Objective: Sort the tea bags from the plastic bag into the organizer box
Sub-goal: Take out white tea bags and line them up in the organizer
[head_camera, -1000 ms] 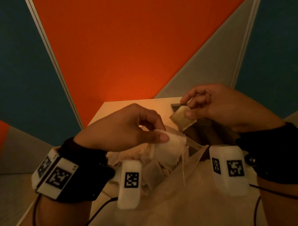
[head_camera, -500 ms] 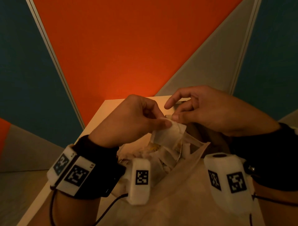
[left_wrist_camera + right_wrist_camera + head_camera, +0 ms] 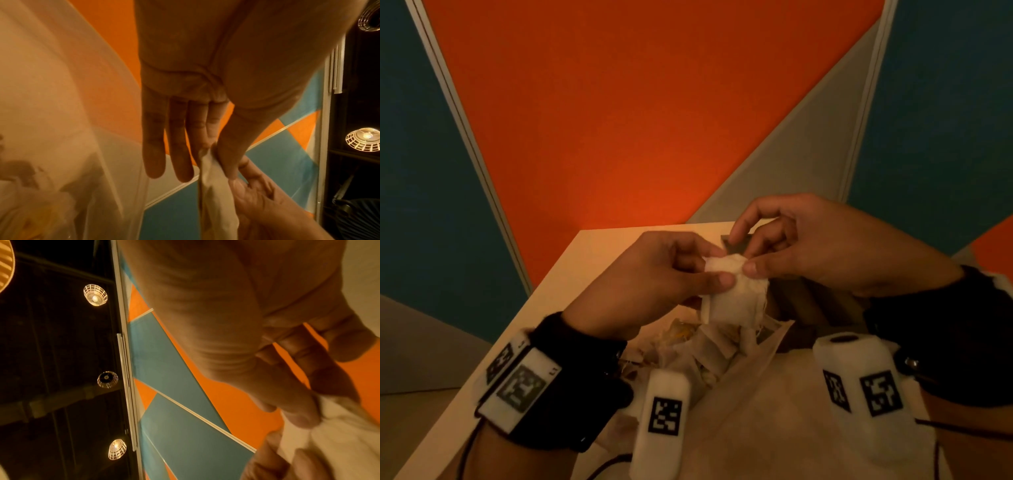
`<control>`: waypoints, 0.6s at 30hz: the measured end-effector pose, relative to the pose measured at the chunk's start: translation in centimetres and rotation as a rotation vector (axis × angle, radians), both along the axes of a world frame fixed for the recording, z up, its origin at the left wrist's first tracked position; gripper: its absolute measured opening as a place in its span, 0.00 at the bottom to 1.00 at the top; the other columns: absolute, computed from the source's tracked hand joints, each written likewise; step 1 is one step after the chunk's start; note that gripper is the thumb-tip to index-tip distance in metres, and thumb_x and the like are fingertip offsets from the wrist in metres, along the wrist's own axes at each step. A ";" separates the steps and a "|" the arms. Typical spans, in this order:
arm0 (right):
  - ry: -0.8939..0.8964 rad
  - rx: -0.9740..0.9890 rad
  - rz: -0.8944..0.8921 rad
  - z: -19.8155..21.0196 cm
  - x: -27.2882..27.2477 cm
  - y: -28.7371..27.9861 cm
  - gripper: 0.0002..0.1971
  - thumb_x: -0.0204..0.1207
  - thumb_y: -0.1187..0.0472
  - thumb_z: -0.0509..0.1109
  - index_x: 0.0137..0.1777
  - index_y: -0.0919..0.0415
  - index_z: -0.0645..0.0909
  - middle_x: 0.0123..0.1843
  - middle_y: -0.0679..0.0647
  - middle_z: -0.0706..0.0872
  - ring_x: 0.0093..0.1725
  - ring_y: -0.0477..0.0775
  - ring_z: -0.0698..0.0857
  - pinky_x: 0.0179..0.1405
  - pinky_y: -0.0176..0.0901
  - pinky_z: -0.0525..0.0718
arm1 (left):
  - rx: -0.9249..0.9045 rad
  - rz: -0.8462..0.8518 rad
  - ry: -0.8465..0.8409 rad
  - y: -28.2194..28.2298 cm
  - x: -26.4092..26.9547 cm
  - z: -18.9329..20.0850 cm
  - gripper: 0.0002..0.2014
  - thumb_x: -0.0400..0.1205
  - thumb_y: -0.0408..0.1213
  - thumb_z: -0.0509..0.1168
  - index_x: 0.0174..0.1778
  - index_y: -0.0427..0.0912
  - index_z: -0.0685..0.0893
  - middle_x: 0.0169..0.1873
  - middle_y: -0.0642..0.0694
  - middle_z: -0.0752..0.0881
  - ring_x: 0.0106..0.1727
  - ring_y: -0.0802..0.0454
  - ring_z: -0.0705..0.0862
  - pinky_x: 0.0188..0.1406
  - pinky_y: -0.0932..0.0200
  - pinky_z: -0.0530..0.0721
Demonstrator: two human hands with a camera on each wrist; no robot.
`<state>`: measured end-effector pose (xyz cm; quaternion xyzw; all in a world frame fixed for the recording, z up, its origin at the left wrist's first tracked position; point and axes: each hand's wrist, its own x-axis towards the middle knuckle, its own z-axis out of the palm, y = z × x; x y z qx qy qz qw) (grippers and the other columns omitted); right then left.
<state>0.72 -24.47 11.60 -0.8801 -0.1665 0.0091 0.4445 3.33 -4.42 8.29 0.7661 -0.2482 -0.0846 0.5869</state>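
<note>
Head view: both hands meet above the counter (image 3: 599, 250), holding one white tea bag (image 3: 736, 294) between them.
Left hand (image 3: 654, 284): thumb and fingertips pinch the bag's upper left edge.
Right hand (image 3: 808, 246): thumb and forefinger pinch its top right.
Plastic bag (image 3: 756, 394): open below the hands, more tea bags inside.
Organizer box (image 3: 736, 244): dark, behind the hands, mostly hidden.
</note>
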 end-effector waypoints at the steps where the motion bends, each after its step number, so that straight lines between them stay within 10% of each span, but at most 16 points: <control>1: -0.001 -0.017 0.000 0.2 -0.1 -0.1 0.15 0.72 0.71 0.78 0.55 0.56 0.84 0.43 0.59 0.92 0.48 0.63 0.91 0.57 0.67 0.87 | -0.003 -0.004 -0.001 -0.1 -0.1 0.0 0.17 0.67 0.36 0.74 0.49 0.31 0.87 0.43 0.32 0.91 0.47 0.33 0.89 0.47 0.44 0.89; 12: 0.001 -0.234 -0.227 3.3 6.0 -4.8 0.12 0.74 0.67 0.76 0.53 0.54 0.83 0.44 0.51 0.92 0.43 0.48 0.89 0.38 0.43 0.79 | 0.436 -0.131 0.007 -0.5 -0.7 -0.3 0.14 0.77 0.53 0.69 0.41 0.46 0.91 0.38 0.50 0.93 0.41 0.55 0.92 0.48 0.52 0.90; 18: 0.111 -0.232 -0.250 0.2 11.5 -5.6 0.11 0.75 0.68 0.75 0.55 0.56 0.83 0.51 0.54 0.91 0.52 0.55 0.88 0.50 0.52 0.85 | 0.639 -0.115 -0.069 -0.1 0.0 -0.9 0.15 0.77 0.57 0.68 0.40 0.50 0.91 0.37 0.56 0.92 0.38 0.63 0.90 0.44 0.54 0.90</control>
